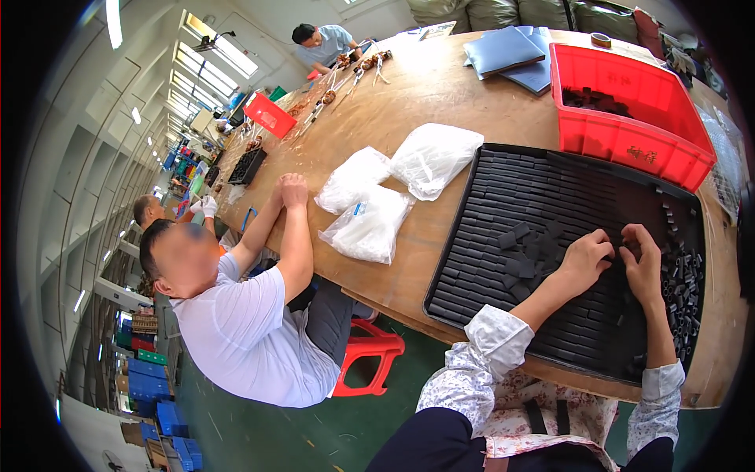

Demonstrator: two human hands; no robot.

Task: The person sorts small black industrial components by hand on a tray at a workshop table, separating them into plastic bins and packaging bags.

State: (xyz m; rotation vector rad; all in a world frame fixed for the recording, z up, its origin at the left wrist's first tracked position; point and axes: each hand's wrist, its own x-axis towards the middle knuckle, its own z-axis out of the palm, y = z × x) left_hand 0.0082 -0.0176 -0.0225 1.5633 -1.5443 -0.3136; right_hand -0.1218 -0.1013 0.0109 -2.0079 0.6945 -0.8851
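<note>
A large black tray (657, 208) lies in front of me, lined with rows of small black rectangular pieces (535, 185). Loose flat black pieces (525, 252) are heaped on the rows, left of my hands. Small black tube-like parts (680, 291) lie scattered along the tray's right side. Over the tray, my left hand (586, 256) has its fingers curled together toward the right. Close beside it, my right hand (641, 263) is bent with thumb and fingers drawn in. Whatever either hand pinches is too small or hidden to name.
Behind the tray stands a red bin (605, 138) with black pieces inside. Clear plastic bags (368, 224) lie to the left. Blue folders (503, 51) and a tape roll (601, 39) are farther back. A person (244, 322) sits at left, forearms on the table, by a red stool (373, 354).
</note>
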